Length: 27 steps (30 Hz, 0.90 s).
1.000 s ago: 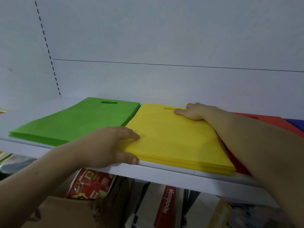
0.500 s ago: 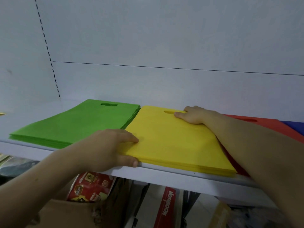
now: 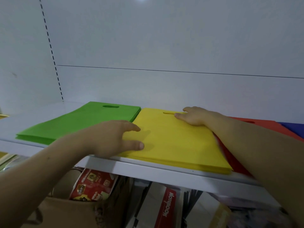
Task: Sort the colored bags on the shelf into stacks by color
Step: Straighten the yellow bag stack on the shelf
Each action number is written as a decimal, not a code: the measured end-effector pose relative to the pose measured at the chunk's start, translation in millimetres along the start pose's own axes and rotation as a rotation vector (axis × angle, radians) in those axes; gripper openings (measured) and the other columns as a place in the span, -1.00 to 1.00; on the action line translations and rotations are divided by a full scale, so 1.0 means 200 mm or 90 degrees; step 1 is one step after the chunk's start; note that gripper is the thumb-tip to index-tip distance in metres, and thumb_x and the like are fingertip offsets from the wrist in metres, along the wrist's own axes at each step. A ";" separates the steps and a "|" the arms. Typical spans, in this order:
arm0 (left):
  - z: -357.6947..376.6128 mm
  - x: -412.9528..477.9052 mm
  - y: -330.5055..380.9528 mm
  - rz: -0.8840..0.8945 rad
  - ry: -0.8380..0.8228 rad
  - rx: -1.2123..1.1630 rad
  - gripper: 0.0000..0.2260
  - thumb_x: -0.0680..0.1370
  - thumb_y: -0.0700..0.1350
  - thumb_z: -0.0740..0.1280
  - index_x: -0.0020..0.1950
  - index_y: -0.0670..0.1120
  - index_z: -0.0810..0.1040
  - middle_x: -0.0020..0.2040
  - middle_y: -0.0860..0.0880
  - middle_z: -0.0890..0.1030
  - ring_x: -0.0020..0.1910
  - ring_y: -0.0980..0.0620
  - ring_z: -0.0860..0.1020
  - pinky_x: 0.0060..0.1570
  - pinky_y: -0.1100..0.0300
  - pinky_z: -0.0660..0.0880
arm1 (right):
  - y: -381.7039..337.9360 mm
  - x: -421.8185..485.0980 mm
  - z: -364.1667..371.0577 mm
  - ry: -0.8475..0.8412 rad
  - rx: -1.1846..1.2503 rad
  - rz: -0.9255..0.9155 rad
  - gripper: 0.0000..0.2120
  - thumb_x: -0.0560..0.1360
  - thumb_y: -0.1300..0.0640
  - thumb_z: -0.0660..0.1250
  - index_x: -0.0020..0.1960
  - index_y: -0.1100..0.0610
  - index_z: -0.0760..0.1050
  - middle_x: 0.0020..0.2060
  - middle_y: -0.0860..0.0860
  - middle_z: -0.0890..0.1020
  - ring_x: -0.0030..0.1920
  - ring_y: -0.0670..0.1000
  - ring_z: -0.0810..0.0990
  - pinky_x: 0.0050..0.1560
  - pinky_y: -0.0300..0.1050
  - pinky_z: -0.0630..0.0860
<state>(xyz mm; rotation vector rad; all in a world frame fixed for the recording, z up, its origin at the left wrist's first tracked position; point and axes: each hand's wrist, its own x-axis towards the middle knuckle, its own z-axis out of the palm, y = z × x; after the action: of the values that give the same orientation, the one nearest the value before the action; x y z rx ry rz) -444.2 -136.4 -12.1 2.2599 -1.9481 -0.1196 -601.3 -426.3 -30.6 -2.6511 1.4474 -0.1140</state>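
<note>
Flat-fingered, the left hand (image 3: 115, 139) pressed the near-left corner of the yellow stack (image 3: 177, 142), and the right hand (image 3: 195, 116) lay flat on its far edge. That stack ran near-to-far on the shelf (image 3: 148, 171), with the green stack (image 3: 79, 124) just beside it on the left and the red stack (image 3: 263, 127) on the right.

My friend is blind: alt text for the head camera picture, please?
A person's left hand and right hand rest on a yellow stack of bags on a white shelf. A green stack lies to its left; red bags and blue bags to its right.
</note>
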 end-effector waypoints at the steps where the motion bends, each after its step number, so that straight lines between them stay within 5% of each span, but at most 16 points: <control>1: -0.01 0.03 -0.01 -0.008 0.009 -0.008 -0.34 0.39 0.40 0.18 0.44 0.18 0.26 0.46 0.11 0.28 0.37 0.07 0.32 0.26 0.19 0.25 | 0.00 -0.01 0.00 0.004 -0.005 -0.001 -0.17 0.44 -0.48 0.00 0.54 0.00 0.09 0.52 0.06 0.15 0.51 0.13 0.13 0.47 0.11 0.13; 5: -0.06 0.23 -0.08 -0.032 0.009 -0.006 -0.45 0.48 0.29 0.22 0.43 0.16 0.28 0.42 -0.01 0.37 0.35 -0.01 0.36 0.24 0.14 0.27 | -0.04 -0.08 -0.04 0.003 -0.009 -0.016 -0.18 0.44 -0.47 0.03 0.55 -0.04 0.06 0.53 0.06 0.13 0.51 0.13 0.11 0.47 0.10 0.12; 17: -0.03 0.77 -0.25 0.022 -0.063 0.049 -0.37 0.54 0.26 0.15 0.52 -0.01 0.14 0.50 -0.07 0.23 0.45 -0.07 0.24 0.37 0.11 0.17 | -0.30 -0.58 -0.11 -0.061 0.009 -0.038 -0.24 0.46 -0.41 0.08 0.54 -0.08 0.08 0.52 0.01 0.15 0.50 0.08 0.16 0.46 0.04 0.14; 27: 0.04 1.06 -0.25 0.024 -0.082 0.057 -0.29 0.51 0.36 0.09 0.53 -0.01 0.10 0.54 -0.07 0.14 0.49 -0.09 0.16 0.45 0.01 0.11 | -0.42 -0.96 -0.02 -0.106 -0.001 -0.019 -0.05 0.16 -0.56 -0.06 0.50 -0.24 0.06 0.51 -0.17 0.12 0.49 -0.04 0.13 0.47 0.03 0.12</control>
<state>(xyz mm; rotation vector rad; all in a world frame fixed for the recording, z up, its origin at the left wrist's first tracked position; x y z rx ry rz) -364.6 -339.7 -20.5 2.3231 -2.0994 -0.1803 -636.6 -220.0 -17.6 -2.6124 1.3573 0.1043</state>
